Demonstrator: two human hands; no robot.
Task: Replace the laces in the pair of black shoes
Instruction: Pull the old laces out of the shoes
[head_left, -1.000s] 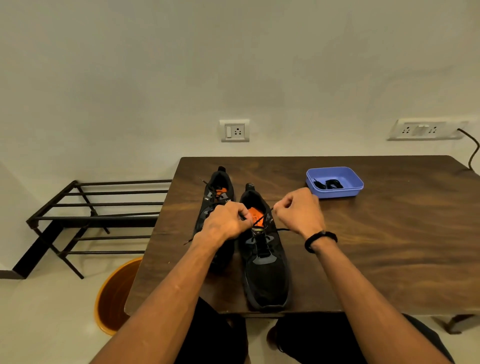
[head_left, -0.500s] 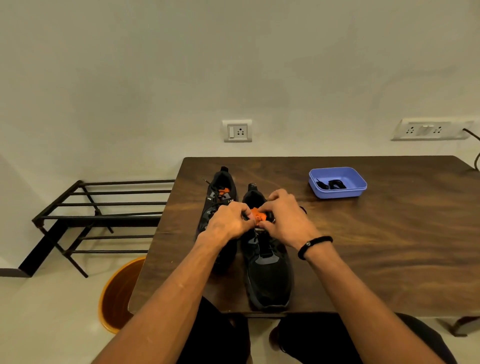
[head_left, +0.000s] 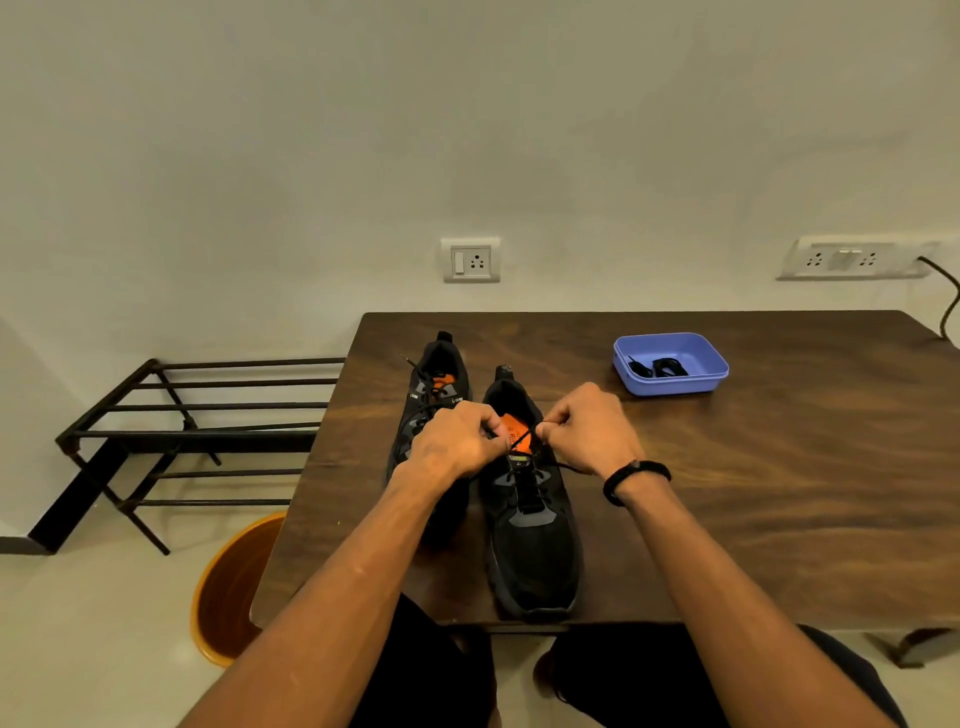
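Head view: left hand (head_left: 457, 441) and right hand (head_left: 587, 431) each pinch an end of the thin black lace (head_left: 524, 434) over the nearer black mesh shoe (head_left: 530, 525) on the dark wooden desk (head_left: 779, 493), likely to tension it.

Soft, even, warm indoor light, faint shadows, no glare; sharp focus, with wide-angle bending toward the edges.

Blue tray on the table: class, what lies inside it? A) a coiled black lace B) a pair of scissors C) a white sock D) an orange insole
A: the blue tray at the far right of the table holds a small coil of black lace, away from both shoes.
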